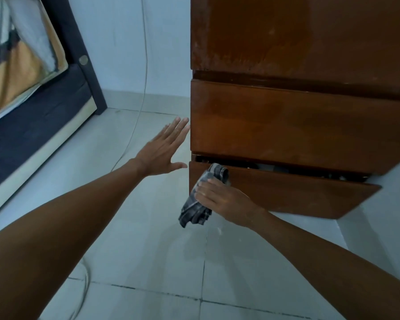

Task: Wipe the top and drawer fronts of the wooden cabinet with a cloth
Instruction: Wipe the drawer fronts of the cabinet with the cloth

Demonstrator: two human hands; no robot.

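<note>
Pale floor tiles (pixel 148 250) with dark grout lines fill the lower part of the view, running back to a light wall; a dark bed frame (pixel 79 42) with a mattress leans in from the left, and a thin white cable (pixel 134 125) trails down the wall and across the floor.

On the right stands the wooden cabinet (pixel 298 35), reddish-brown and glossy, with scuffed, dusty patches on its upper panel. Below that panel are two drawer fronts. The middle drawer front (pixel 298 128) sits flush. The bottom drawer front (pixel 286 192) stands slightly ajar, with a dark gap above it.

A person's right hand (pixel 224 199) grips a grey checked cloth (pixel 199 204), fingers curled round the bunched fabric and pressing it against the left end of the bottom drawer front; a loose tail of cloth hangs beneath the hand. The left hand (pixel 164 153) holds nothing: its fingers are straight and spread, the fingertips just beside the cabinet's left edge at the height of the middle drawer.

The cloth looks soft, light and limp, so it probably handles best wadded in the palm, as it is now, leaving less loose tail to drag. The ajar drawer seems likely to slide inward under pressure, so a wipe along its face would suit it better than a hard push.
</note>
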